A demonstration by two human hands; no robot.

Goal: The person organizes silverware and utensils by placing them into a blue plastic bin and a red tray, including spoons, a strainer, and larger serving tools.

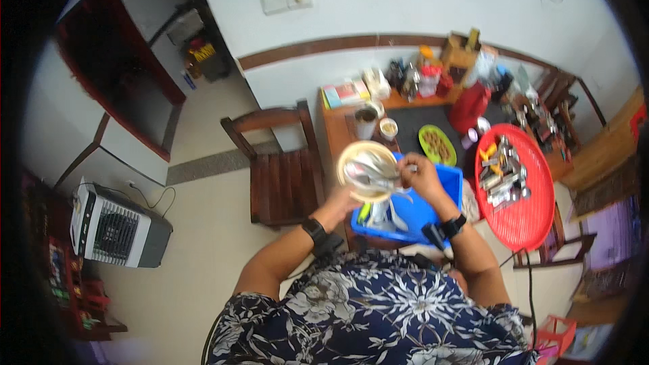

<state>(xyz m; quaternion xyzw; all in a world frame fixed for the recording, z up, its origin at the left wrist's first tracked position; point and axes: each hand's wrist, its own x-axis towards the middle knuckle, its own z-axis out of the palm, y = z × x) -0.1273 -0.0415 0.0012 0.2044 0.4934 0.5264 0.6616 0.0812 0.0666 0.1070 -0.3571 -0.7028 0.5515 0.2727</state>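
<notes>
My left hand (pixel 340 206) holds a cream-coloured round tub (pixel 345 154) tilted over the left part of a blue plastic bin (pixel 447 182). Shiny metal spoons (pixel 372 165) lie bunched inside the tub; blur hides how many. With its fingers closed on spoon handles at the tub's right rim, my right hand (pixel 421 176) sits above the bin. Inside the bin, below the tub, are a bright green item (pixel 364 213) and pale utensils (pixel 388 218). On the right, a red oval tray (pixel 527 218) carries metal and yellow-handled utensils (pixel 499 177).
A green plate (pixel 430 132) of brown food, a red thermos jug (pixel 469 109), a metal cup (pixel 365 119) and a small white cup (pixel 388 129) stand on the table. Bags and boxes line the wall. To the left are a wooden chair (pixel 284 182) and an air cooler (pixel 119 228).
</notes>
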